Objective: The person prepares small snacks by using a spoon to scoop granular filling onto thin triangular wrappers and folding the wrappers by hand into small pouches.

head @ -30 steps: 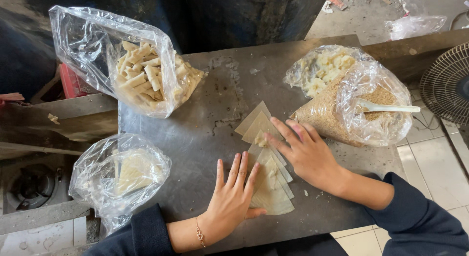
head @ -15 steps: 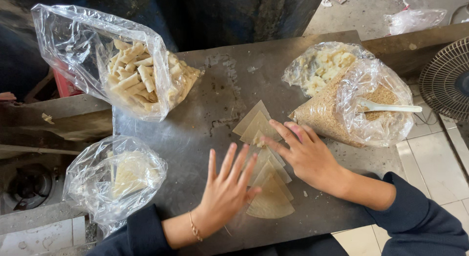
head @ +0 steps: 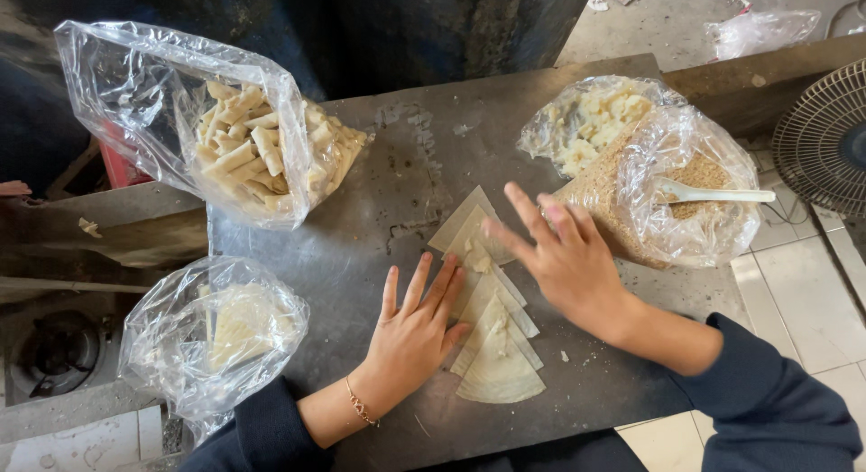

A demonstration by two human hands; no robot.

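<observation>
On the grey metal table (head: pixel 379 165), a clear bag of rolled pastry sticks (head: pixel 257 152) sits far left, a bag of stacked wrappers (head: pixel 225 332) near left, and crumbs with a white spoon (head: pixel 713 194) fill the right bag (head: pixel 695 201). Triangular wrappers (head: pixel 496 355) lie in a row between both hands. The left hand (head: pixel 410 337) presses flat beside them, fingers spread, while the right hand (head: pixel 564 256) hovers open above, holding nothing.
</observation>
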